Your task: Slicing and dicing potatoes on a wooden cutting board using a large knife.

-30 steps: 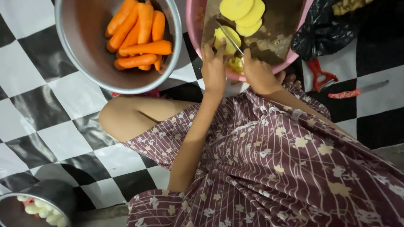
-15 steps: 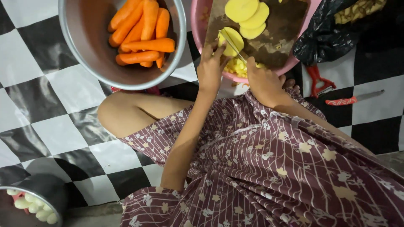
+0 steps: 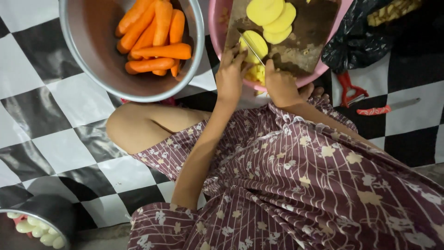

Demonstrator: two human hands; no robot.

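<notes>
left hand [image 3: 230,76] pinning the potato [image 3: 254,45], right hand [image 3: 279,84] gripping the knife [image 3: 253,48], carrots [image 3: 155,39] at 10 o'clock.

We are steadying a peeled yellow potato [image 3: 254,45] on a dark, stained cutting board [image 3: 305,32], which is lying across a pink basin [image 3: 217,28] at the far edge of the scene. The potato is sitting cut face up, pale and round. We are laying a thin knife [image 3: 253,48] slantwise across its right side. Three flat yellow slices [image 3: 273,16] are lying overlapped on the board just beyond it. Small yellow cut pieces [image 3: 253,74] are gathering in the basin at the board's near edge.
</notes>
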